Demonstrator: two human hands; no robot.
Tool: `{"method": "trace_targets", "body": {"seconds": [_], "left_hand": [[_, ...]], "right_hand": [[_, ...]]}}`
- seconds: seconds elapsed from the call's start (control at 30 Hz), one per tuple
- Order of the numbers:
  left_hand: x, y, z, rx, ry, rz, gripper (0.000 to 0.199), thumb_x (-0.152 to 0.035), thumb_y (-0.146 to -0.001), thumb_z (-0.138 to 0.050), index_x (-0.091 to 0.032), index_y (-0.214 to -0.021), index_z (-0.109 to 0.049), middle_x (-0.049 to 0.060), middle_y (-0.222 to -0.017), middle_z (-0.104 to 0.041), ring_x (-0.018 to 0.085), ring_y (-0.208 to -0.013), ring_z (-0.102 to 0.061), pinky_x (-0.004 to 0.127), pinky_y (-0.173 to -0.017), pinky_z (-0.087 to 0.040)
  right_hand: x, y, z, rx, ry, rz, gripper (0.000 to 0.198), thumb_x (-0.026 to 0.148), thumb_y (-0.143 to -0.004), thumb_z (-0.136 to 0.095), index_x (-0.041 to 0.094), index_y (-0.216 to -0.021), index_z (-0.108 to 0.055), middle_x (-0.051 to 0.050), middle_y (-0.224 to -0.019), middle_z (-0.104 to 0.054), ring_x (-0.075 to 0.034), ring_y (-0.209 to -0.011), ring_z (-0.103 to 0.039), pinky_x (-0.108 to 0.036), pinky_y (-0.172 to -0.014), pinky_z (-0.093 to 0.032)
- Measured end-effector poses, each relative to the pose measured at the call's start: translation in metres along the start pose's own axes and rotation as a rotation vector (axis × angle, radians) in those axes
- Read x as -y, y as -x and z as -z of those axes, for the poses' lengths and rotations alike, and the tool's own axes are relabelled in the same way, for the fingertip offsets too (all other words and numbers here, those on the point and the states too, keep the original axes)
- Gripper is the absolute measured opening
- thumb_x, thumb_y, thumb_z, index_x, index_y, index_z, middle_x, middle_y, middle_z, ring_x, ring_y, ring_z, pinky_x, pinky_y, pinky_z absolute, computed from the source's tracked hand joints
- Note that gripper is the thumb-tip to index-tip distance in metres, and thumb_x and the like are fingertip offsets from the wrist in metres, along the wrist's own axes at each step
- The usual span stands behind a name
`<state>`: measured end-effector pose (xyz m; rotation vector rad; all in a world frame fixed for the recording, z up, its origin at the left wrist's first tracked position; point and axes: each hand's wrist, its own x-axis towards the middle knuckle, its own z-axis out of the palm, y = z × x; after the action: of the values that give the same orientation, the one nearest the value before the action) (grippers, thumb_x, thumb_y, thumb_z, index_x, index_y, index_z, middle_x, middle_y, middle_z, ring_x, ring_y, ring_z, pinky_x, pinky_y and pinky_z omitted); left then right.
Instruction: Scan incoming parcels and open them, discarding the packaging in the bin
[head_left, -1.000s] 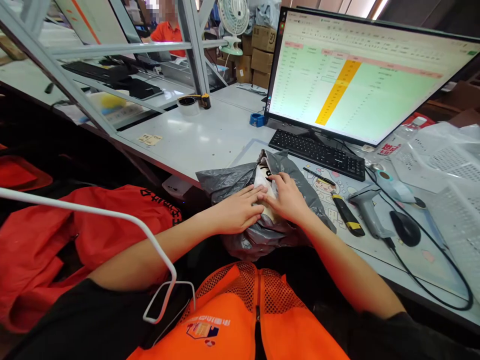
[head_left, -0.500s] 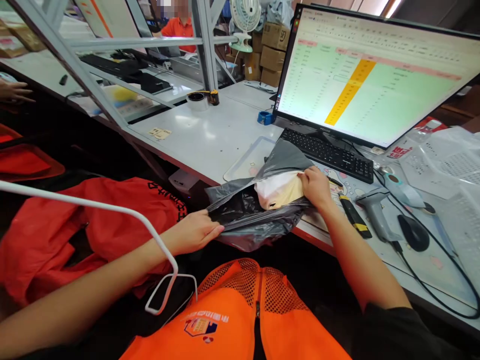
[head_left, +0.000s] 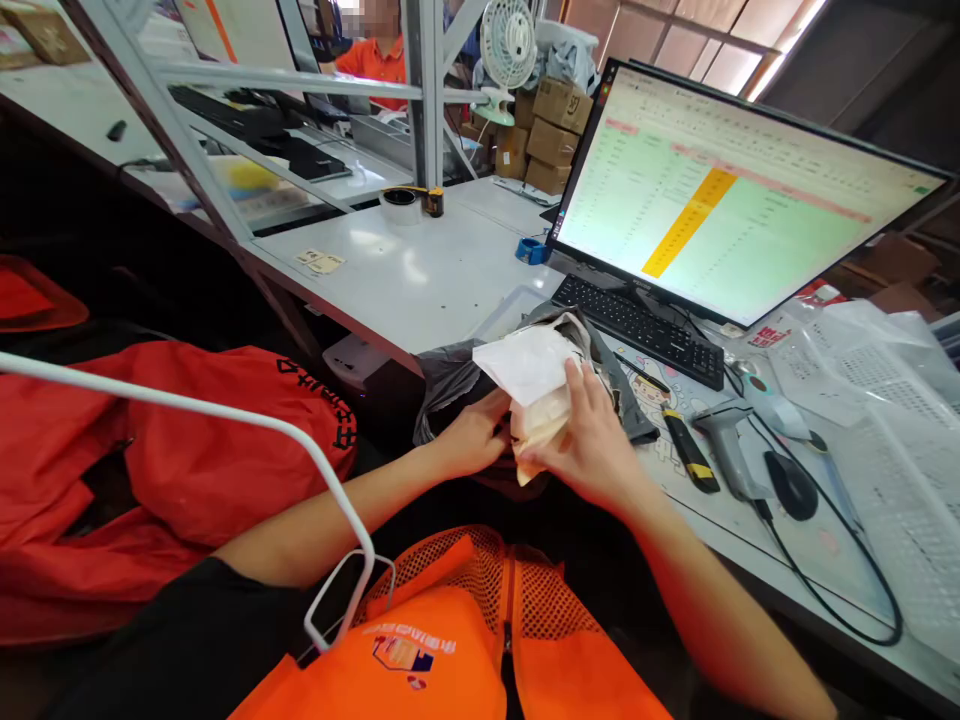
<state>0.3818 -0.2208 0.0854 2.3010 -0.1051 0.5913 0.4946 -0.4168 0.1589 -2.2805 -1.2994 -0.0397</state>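
A soft, folded white and cream bundle (head_left: 551,405) sits partly out of a crumpled grey plastic mailing bag (head_left: 454,375) at the desk's front edge. A white flap or sheet (head_left: 521,362) lies over its top; what the bundle is, I cannot tell. My right hand (head_left: 592,430) is closed on the bundle from the right, thumb below and fingers on top. Against the bundle's left side, in front of the bag, my left hand (head_left: 476,438) has its fingers curled. Their tips are hidden, so its hold cannot be made out.
Behind the bag stand a keyboard (head_left: 637,325) and monitor (head_left: 720,190). To the right lie a yellow-black cutter (head_left: 690,450), a barcode scanner (head_left: 727,450) and a mouse (head_left: 791,485). A white metal rod (head_left: 225,400) and red cloth (head_left: 202,430) are at left. A person in orange sits beyond.
The bundle has come further out of the bag, its white flap now showing. My left hand has moved right from the bag's edge to the bundle; my right hand has shifted lower and left.
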Motion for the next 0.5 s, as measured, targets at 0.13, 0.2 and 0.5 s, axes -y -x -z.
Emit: {"method": "trace_targets", "body": {"seconds": [0.13, 0.2, 0.5], "left_hand": [[-0.010, -0.012, -0.004, 0.074, 0.232, -0.162, 0.048, -0.012, -0.095, -0.047, -0.018, -0.139, -0.063, 0.015, -0.137, -0.071, 0.027, -0.128, -0.067, 0.045, -0.110, -0.056], [-0.011, -0.019, 0.001, 0.040, 0.268, -0.166, 0.045, -0.016, -0.102, -0.042, -0.020, -0.140, -0.064, 0.013, -0.141, -0.069, 0.025, -0.135, -0.064, 0.046, -0.117, -0.051], [0.097, -0.069, 0.040, -0.020, -0.404, 0.356, 0.074, -0.062, -0.098, -0.063, -0.013, -0.153, -0.053, 0.027, -0.165, -0.042, 0.050, -0.154, -0.035, 0.069, -0.118, -0.039]], "right_hand": [[0.009, 0.009, -0.017, -0.121, -0.132, -0.042, 0.117, 0.043, -0.074, -0.084, 0.023, -0.170, -0.021, -0.022, -0.171, -0.031, -0.045, -0.158, -0.032, -0.068, -0.118, -0.041], [-0.001, 0.005, -0.009, -0.224, -0.313, -0.112, 0.089, 0.035, -0.079, -0.073, 0.023, -0.160, -0.040, -0.018, -0.151, -0.058, -0.038, -0.137, -0.059, -0.056, -0.107, -0.055], [-0.036, 0.010, 0.112, -0.715, -0.891, -0.222, 0.026, 0.026, -0.066, -0.074, 0.028, -0.092, -0.075, -0.004, -0.099, -0.076, -0.029, -0.094, -0.075, -0.045, -0.085, -0.062]]}}
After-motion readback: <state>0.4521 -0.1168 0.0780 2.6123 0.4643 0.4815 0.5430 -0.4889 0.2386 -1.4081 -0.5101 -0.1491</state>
